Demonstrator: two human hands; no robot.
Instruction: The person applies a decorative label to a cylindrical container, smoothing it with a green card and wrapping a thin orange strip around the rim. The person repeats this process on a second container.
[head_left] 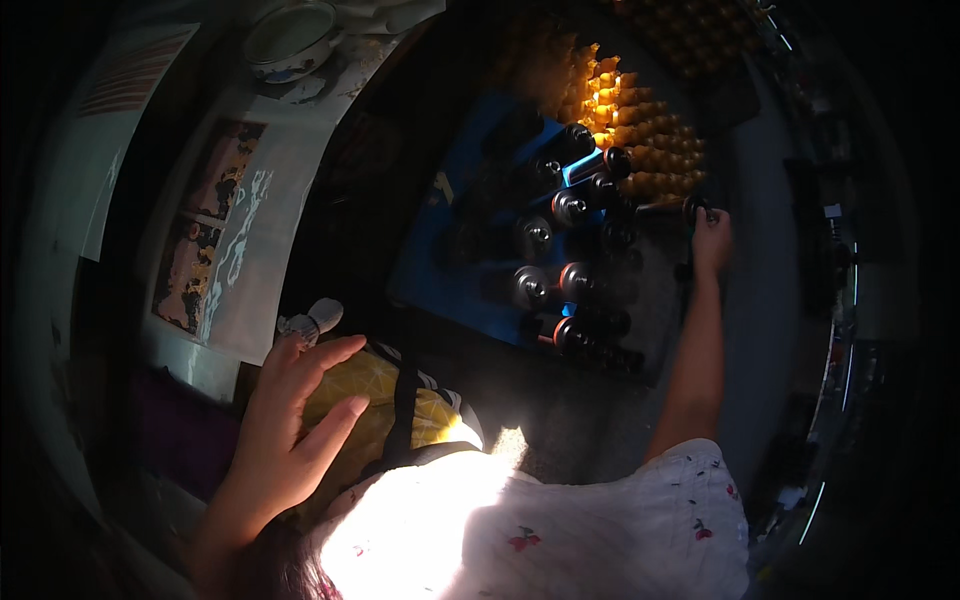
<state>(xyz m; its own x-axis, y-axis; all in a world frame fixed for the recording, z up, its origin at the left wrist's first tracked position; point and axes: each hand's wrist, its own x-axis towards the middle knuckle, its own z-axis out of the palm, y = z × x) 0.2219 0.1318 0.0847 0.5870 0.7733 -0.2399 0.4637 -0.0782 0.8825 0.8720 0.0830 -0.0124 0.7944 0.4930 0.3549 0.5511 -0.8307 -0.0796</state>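
Observation:
My right hand (713, 240) reaches out to the far right, its fingers closed on the end of a dark cylinder (692, 208), which looks like a black bottle. Shadow hides most of that piece. To its left, several black bottle-like cylinders (570, 207) with round ends stand or lean on a blue surface (455, 305); some have an orange-red ring. My left hand (295, 430) hovers at the lower left, empty, with thumb and fingers apart. It is above yellow patterned cloth (432, 413), close to a small white bundle (322, 315).
Behind the cylinders are bumpy yellow-orange trays (640, 110), partly lit by sun. On the left is a pale table (270, 235) with dark patterned panels (190, 275) and a round bowl (290, 45). A purple item (180, 425) lies below it. Much of the surroundings is in deep shadow.

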